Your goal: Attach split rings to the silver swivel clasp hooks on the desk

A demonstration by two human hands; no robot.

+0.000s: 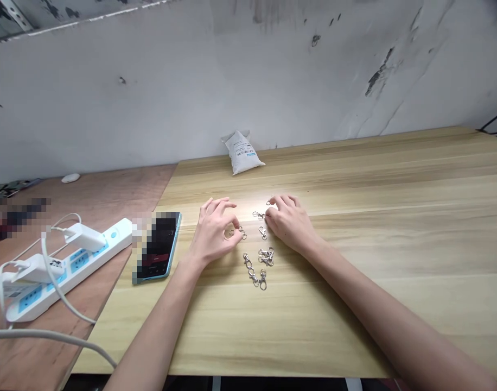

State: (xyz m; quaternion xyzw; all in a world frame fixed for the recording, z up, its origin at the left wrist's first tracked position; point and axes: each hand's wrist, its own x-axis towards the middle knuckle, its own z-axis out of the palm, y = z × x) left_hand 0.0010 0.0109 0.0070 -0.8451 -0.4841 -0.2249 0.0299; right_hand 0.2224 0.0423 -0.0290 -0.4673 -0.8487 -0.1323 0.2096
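My left hand (216, 228) rests over the table, thumb and index finger closed at a small metal swivel clasp (243, 235) with rings, while the other fingers stay loosely extended. Across from it, my right hand (288, 221) has its fingers curled, the tips at another silver swivel clasp (258, 215). A ring (268, 202) shows by its index fingertip. Between my hands lies a single clasp (263, 233). Closer to me are a small cluster of clasps (266, 256), a line of clasps (250, 269) and one more clasp (263, 279).
A white printed plastic packet (244, 155) stands near the wall. On the left are a phone (161, 247) and a white power strip (75, 266) with plugged-in chargers. A pale cable (57, 338) crosses the table's left edge.
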